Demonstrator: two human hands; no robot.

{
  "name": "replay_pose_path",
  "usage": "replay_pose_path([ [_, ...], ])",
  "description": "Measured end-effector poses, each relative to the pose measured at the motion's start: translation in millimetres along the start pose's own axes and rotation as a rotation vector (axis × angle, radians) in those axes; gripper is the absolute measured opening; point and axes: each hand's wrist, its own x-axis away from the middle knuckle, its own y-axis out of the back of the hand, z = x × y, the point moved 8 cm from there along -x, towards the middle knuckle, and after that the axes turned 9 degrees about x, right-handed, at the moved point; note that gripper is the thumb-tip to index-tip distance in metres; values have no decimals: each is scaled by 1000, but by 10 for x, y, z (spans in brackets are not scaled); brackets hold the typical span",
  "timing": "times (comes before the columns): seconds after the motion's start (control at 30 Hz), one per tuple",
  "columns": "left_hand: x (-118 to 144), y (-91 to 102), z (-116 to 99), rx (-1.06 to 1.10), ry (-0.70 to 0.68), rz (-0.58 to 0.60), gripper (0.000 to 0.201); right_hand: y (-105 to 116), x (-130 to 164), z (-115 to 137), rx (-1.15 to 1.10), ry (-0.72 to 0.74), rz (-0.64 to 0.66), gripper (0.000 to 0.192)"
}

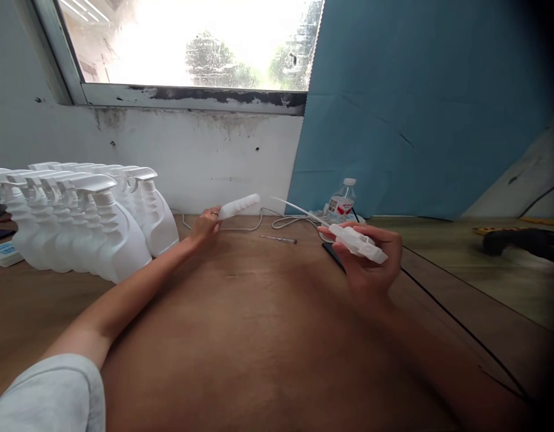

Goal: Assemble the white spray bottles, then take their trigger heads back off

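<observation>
Two hands over the bench (267, 336): left hand (207, 223) closed on a white ribbed piece (239, 207); right hand (371, 264) gripping a white trigger sprayer head (358, 242), dip tube (299, 210) attached.

Small assembly workshop: rows of white spray bottles (92, 228) on wooden workbench (258, 336)

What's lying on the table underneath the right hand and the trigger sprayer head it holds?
Under the right hand holding the trigger sprayer head, a flat dark object lies on the wooden table. Only its near edge shows; the hand covers the rest, so I cannot tell what it is.
</observation>
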Motion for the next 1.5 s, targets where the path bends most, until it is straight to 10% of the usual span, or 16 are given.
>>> replay_pose_path([
  [0.47, 396, 40, -314, 73, -195, 65, 45, -197, 65, -50, -59, -235, 141, 27],
  [0.77, 820, 237, -893, 442, -334, 130, 47, -584, -522, 30, 213, -238, 446, 26],
  [1.1, 1048, 165, -1106, 929, -197, 539, 43, -1093, -698, 94, -96, -423, 872, 30],
  [1.5, 917, 354, -1233, 649, -286, 764, 49, -1203, -578, -5, -149, -496, 837, 22],
])
